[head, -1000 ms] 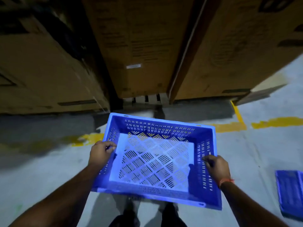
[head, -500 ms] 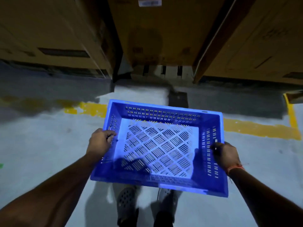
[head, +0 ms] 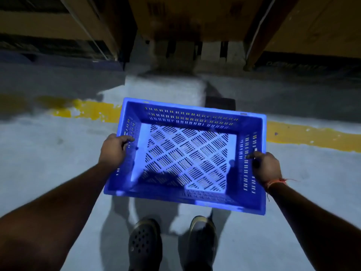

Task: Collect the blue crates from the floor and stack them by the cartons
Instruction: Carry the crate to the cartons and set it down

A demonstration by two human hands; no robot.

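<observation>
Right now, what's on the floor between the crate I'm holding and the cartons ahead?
In the head view, between the blue crate and the cartons lie a yellow floor line and bare concrete.

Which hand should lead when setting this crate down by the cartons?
Neither clearly: left hand and right hand each grip a side wall of the crate, held level, with the cartons straight ahead. Probably lower with both together.

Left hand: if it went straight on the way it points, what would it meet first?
The left hand grips the blue crate, pointing toward the yellow floor line and the cartons; probably nothing before them, though depth is unclear.
</observation>
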